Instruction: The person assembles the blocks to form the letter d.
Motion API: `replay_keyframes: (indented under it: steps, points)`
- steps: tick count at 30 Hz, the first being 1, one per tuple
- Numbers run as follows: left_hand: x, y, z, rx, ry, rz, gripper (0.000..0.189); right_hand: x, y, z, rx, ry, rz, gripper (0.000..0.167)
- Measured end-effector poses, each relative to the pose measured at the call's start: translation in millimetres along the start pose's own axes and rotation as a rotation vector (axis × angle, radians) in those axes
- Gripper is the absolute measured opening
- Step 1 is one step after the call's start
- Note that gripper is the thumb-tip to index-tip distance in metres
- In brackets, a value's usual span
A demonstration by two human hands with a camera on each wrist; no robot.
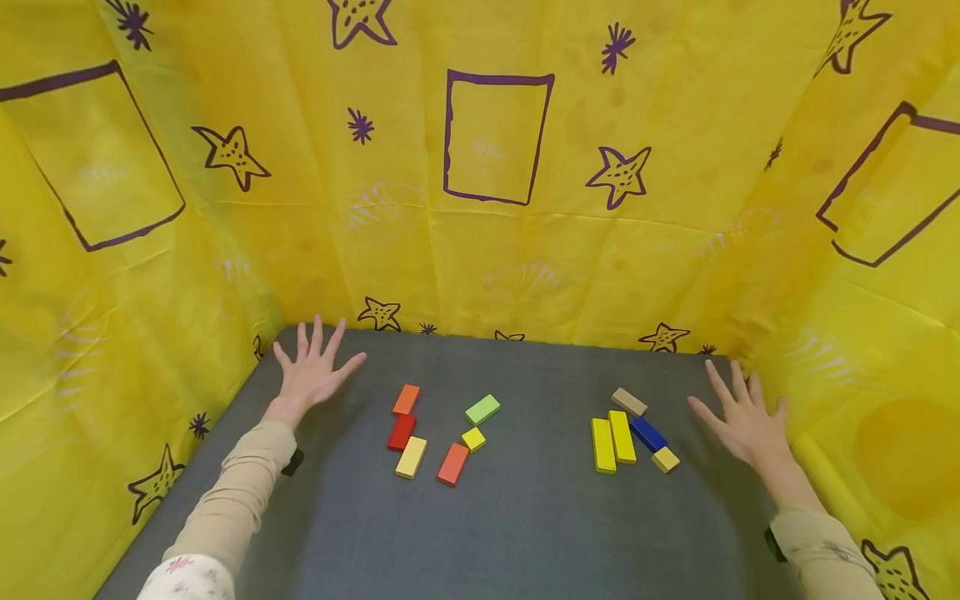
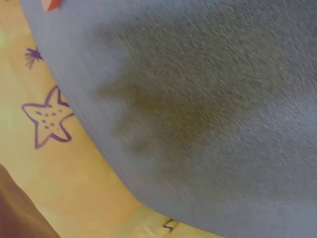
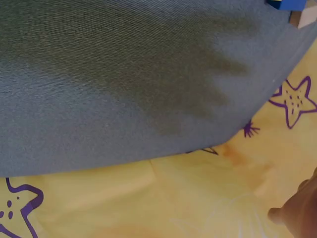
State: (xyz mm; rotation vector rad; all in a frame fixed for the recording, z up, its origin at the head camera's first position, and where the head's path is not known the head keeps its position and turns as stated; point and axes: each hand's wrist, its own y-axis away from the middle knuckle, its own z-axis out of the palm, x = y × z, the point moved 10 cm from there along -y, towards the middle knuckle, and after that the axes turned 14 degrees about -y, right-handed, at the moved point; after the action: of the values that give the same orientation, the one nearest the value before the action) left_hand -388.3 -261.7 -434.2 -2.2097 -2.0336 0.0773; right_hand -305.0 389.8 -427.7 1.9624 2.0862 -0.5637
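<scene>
Green block (image 1: 482, 409): lies slantwise on the grey desk (image 1: 525, 525), among ten other blocks.
Left hand (image 1: 311, 375): well left of the green block and a little beyond it, raised over the desk, back upward, fingers straight and spread wide, holding nothing.
Right hand (image 1: 747, 427): far to the right of the green block and slightly nearer the person, also raised, fingers fanned out, holding nothing.
Orange block (image 1: 406, 399): left of the green block, about level with it.
Red block (image 1: 401, 432): left of the green block and a little nearer the person; whether it touches the orange block, I cannot tell.
Cream block (image 1: 411, 458): left of the green block, nearer than the red one.
Small yellow block (image 1: 473, 439): just on the near side of the green block.
Coral block (image 1: 453, 464): nearer still, slightly left of the green block.
Left long yellow block (image 1: 603, 447) and right long yellow block (image 1: 622, 437): right of the green block and nearer, side by side.
Tan block (image 1: 629, 402): right of the green block, almost level.
Blue block (image 1: 648, 434), pale yellow block (image 1: 665, 459): farther right of the green block, in a slanting row.
Yellow cloth (image 1: 315, 242): hangs beyond the green block and on both sides.
</scene>
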Motion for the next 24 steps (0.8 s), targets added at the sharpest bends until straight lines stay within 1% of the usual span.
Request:
replay_keyframes:
  steps: [3,8,12,17,21,24]
  points:
    - [10.1,-1.2,-1.9,0.000,-0.001,0.019,0.084,-1.8,4.4,3.2,-0.008,-0.025,-0.015,0.077]
    - [31.3,-5.7,-2.1,-0.008,0.010,0.058,0.085,-8.8,10.6,10.6,-0.025,-0.074,-0.046,0.076]
    - [54.1,-8.3,-4.9,0.008,0.027,0.109,0.084,-15.6,13.8,18.3,-0.039,-0.102,-0.065,0.076]
    - [86.0,-6.0,-11.2,0.018,0.047,0.187,0.083,-27.2,16.4,28.1,-0.062,-0.126,-0.096,0.076]
    - [107.9,-3.9,-13.3,0.015,0.056,0.229,0.082,-36.2,18.1,36.5,-0.086,-0.133,-0.117,0.076]
    - [121.5,-2.8,-13.6,0.015,0.064,0.254,0.081,-40.5,19.4,40.9,-0.101,-0.143,-0.120,0.076]
